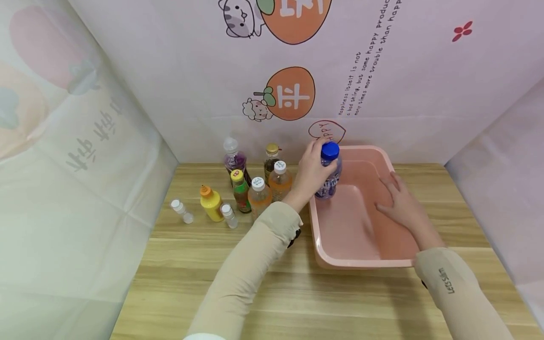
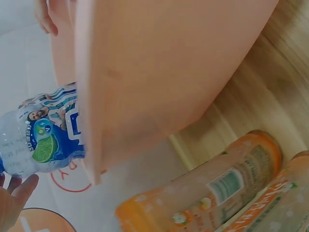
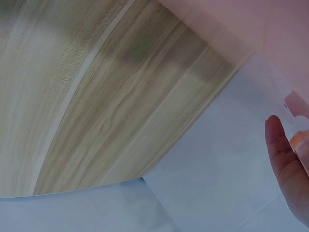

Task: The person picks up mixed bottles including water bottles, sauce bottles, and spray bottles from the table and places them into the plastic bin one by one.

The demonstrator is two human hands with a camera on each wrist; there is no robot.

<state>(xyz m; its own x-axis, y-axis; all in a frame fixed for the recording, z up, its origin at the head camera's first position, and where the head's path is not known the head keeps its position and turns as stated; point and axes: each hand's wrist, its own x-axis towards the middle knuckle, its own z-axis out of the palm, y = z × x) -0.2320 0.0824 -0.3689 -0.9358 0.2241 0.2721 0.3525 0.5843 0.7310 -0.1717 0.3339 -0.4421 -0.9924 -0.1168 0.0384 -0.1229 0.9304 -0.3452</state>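
Beige sleeves (image 1: 242,278) reach over the wooden worktop (image 1: 170,293). Fingers curled, the left hand (image 1: 312,170) has its grip round the upper part of a blue-capped plastic bottle (image 1: 332,182), whose base is inside the pink basin (image 1: 315,231), beside the left rim. That rim separates it from two orange bottles (image 1: 259,198). The right hand (image 1: 401,205), fingers spread and holding nothing, lies at the basin's right side.

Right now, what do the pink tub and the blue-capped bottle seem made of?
The pink tub: probably plastic, smooth with a soft sheen, judging by pale highlights along its rim. The blue-capped bottle: likely clear, shiny plastic, see-through above its printed label.
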